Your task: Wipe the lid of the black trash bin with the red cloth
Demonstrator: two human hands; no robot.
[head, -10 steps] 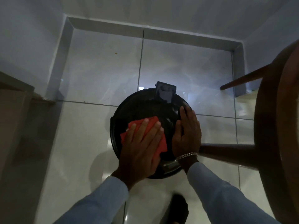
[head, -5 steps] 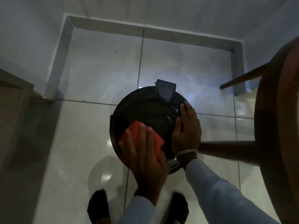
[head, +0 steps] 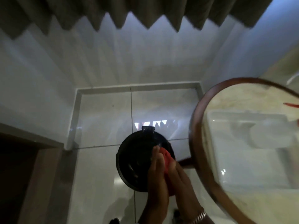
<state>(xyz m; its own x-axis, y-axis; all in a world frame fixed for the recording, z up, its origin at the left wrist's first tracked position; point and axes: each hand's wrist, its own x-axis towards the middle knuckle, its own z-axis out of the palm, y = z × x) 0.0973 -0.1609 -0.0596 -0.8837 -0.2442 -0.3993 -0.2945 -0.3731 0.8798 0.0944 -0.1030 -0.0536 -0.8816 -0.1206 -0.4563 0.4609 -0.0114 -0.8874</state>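
Observation:
The black trash bin stands on the white tiled floor, its round shiny lid (head: pixel 134 157) seen from above, with a small black hinge block (head: pixel 148 129) at its far edge. The red cloth (head: pixel 167 160) is raised above the lid's right side, pinched between both my hands. My left hand (head: pixel 157 178) lies against the cloth's left side, fingers straight and together. My right hand (head: pixel 182 186), a metal bracelet on its wrist, presses on it from the right. Neither hand touches the lid. The picture is blurred.
A round table (head: pixel 196 131) with a brown wooden rim and glass top fills the right side, close to the bin. Dark wooden furniture (head: pixel 24 167) stands at the left. A pleated curtain (head: pixel 129 12) hangs over the white wall at the back.
The view has pulled up and back. My left hand lifted the cloth off the lid. My right hand left the lid's edge and closed against the cloth.

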